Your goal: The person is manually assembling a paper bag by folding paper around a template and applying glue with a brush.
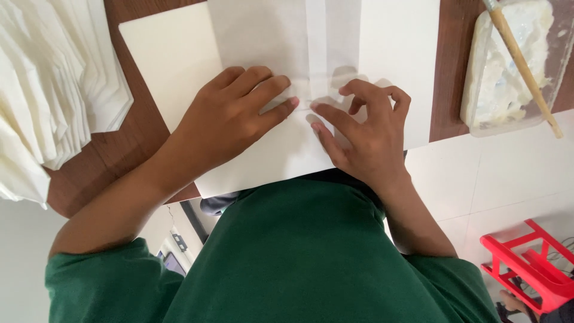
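Observation:
A white sheet of paper (pixel 263 36) with a lengthwise folded strip (pixel 316 36) lies on a larger white board (pixel 167 54) on the brown table. My left hand (pixel 230 116) rests flat on the paper's near part, fingers pressing toward the fold. My right hand (pixel 365 134) touches the same spot from the right, its index and middle fingertips pressing the paper by the strip while the other fingers curl up. Neither hand grips anything.
A stack of folded white paper pieces (pixel 54 84) fans out at the left on the brown table (pixel 128 143). At the right stands a clear tub of white paste (pixel 508 66) with a wooden stick (pixel 526 69) across it. A red stool (pixel 526 263) stands on the tiled floor.

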